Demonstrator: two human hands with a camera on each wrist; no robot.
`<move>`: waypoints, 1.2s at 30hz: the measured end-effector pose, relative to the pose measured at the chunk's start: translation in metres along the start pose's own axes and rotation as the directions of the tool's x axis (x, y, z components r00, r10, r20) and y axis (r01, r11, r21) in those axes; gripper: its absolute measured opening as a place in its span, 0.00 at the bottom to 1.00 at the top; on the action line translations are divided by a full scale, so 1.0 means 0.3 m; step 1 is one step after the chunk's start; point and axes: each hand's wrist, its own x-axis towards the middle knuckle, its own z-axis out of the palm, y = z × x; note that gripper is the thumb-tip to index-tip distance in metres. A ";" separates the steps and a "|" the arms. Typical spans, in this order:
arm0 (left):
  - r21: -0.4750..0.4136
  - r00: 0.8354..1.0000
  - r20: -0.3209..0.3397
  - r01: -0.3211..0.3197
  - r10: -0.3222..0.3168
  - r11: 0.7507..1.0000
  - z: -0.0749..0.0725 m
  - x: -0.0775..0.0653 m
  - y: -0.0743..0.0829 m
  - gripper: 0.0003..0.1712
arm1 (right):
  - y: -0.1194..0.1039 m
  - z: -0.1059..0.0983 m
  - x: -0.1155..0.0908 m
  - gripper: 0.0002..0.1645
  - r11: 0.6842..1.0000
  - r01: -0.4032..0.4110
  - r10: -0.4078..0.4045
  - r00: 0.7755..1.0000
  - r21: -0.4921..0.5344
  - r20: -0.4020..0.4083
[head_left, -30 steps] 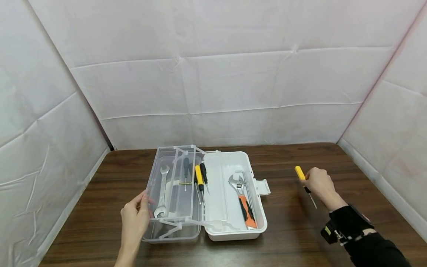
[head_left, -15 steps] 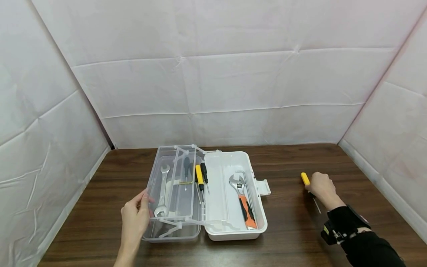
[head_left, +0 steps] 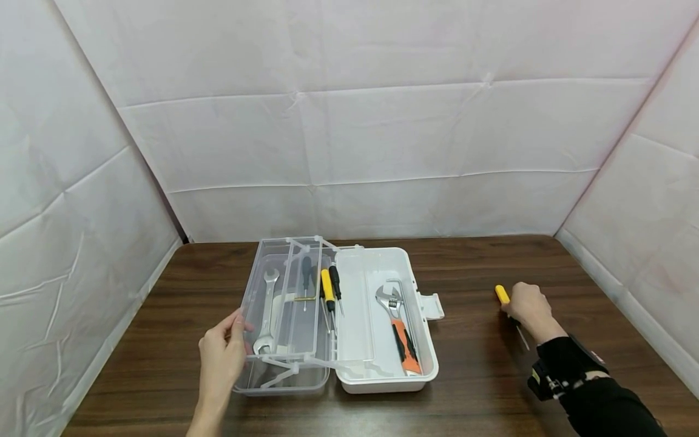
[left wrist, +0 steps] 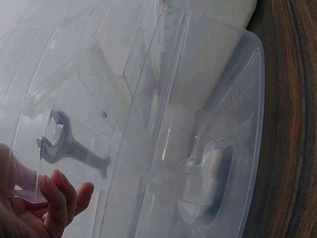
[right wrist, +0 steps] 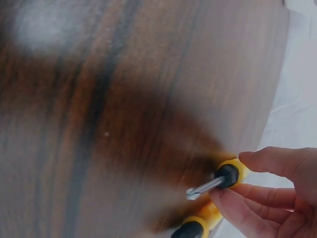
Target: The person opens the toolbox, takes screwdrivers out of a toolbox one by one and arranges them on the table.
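An open toolbox with a white base stands on the table. Its clear upper tray is swung out to the left on hinged arms. My left hand pinches the tray's left edge; in the left wrist view its fingers curl at a corner beside the open-end wrench. At the right, my right hand holds a yellow-handled screwdriver low over or on the table. The right wrist view shows thumb and fingers pinching the screwdriver. A second yellow-and-black shape below it is unclear.
Inside the white base lie an orange-handled adjustable wrench and a hex key. Several screwdrivers, including a yellow one, sit by the tray. A white latch juts out right. White sheets surround the wooden table.
My right hand has moved slightly right and down with the screwdriver, mostly in the first half second. My left hand and the toolbox stay in place.
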 end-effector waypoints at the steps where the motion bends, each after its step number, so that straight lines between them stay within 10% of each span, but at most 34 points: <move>1: -0.002 1.000 -0.001 0.000 0.000 1.000 0.000 0.000 0.000 0.17 | -0.002 -0.005 -0.002 0.15 1.000 -0.001 0.001 1.000 0.000 -0.001; 11: -0.011 1.000 -0.007 -0.001 0.001 1.000 -0.002 0.002 0.002 0.17 | -0.106 -0.084 -0.049 0.15 0.989 0.149 -0.149 0.981 -0.008 -0.122; 21: -0.019 1.000 -0.015 -0.001 0.001 1.000 0.001 0.003 0.000 0.16 | -0.333 -0.139 -0.038 0.13 0.929 0.370 -0.357 0.901 0.008 -0.249; 36: -0.012 1.000 -0.019 -0.020 0.020 1.000 0.002 0.003 -0.001 0.15 | -0.768 -0.081 -0.069 0.17 0.808 0.577 -0.568 0.817 0.123 -0.102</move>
